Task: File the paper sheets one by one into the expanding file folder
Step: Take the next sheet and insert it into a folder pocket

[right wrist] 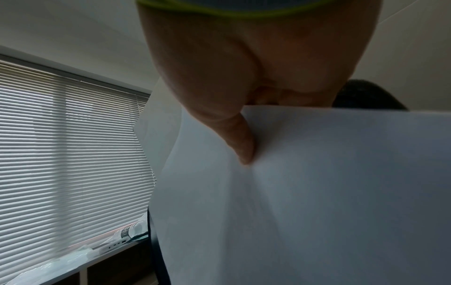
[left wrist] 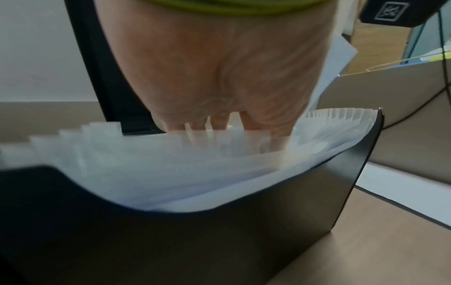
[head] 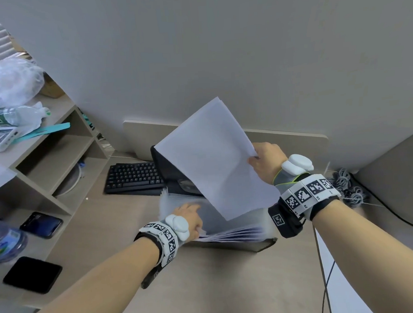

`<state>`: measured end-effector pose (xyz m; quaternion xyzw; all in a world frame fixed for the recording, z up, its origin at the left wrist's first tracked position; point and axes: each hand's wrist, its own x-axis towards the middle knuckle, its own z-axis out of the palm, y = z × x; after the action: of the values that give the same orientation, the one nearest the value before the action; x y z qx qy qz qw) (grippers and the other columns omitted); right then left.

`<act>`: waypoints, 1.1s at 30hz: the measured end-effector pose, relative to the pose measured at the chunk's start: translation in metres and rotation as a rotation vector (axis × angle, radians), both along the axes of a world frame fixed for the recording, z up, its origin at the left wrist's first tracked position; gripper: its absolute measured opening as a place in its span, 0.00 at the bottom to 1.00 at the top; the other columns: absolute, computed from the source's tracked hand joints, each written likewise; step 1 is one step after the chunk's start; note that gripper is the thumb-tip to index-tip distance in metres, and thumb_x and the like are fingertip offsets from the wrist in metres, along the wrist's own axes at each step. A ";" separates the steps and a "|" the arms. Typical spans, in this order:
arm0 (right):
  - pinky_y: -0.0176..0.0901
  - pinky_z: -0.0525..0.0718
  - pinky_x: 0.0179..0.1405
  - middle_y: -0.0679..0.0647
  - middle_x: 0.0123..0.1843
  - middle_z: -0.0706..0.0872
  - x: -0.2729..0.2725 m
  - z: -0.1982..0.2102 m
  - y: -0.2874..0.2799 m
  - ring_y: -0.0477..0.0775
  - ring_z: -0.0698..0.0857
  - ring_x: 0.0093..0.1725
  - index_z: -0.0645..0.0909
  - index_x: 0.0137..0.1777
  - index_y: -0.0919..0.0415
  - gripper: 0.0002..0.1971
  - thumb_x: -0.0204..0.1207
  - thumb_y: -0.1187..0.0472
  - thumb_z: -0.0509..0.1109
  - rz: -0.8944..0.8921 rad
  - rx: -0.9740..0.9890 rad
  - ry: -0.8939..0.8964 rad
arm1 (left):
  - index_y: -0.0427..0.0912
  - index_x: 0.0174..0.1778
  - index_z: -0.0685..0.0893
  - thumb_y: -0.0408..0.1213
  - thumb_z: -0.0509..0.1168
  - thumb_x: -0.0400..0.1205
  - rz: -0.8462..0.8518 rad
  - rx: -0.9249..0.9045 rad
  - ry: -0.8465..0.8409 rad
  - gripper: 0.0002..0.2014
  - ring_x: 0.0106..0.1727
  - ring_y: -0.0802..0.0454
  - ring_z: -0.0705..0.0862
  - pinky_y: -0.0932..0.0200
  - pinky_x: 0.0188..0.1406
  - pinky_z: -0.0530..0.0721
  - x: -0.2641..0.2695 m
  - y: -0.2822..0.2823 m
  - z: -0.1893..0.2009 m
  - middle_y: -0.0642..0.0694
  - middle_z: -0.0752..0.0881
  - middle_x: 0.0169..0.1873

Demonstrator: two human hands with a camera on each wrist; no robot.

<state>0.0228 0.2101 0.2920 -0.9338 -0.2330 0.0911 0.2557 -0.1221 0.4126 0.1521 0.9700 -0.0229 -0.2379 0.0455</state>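
The black expanding file folder (head: 259, 245) stands open on the desk, its translucent dividers (left wrist: 146, 154) fanned out and its black flap (head: 167, 168) raised behind. My left hand (head: 190, 217) reaches down into the dividers, with straight fingers (left wrist: 217, 123) pushed in between the tabs. My right hand (head: 266, 162) pinches the right edge of white paper (head: 213, 160), thumb (right wrist: 236, 135) on the near face. The paper hangs tilted above the folder, its lower corner just over the pockets. My right fingers are hidden behind the paper.
A black keyboard (head: 134, 176) lies behind the folder on the left. Two phones (head: 41, 224) (head: 32, 274) lie at the left by a wooden shelf (head: 56, 165). Coiled cables (head: 347, 186) sit at the right. More white paper (head: 328, 265) lies on the desk under my right forearm.
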 end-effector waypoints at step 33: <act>0.48 0.74 0.37 0.55 0.52 0.82 -0.027 -0.010 0.033 0.59 0.75 0.43 0.72 0.59 0.58 0.18 0.72 0.75 0.59 0.442 -0.643 -0.124 | 0.50 0.52 0.87 0.49 0.51 0.86 0.142 0.136 -0.135 0.18 0.51 0.42 0.86 0.53 0.48 0.82 0.016 0.007 0.000 0.44 0.88 0.52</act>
<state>-0.0045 0.2427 0.2822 -0.8973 -0.4032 0.1557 -0.0902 -0.1062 0.4199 0.1524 0.9838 0.0593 -0.1694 -0.0051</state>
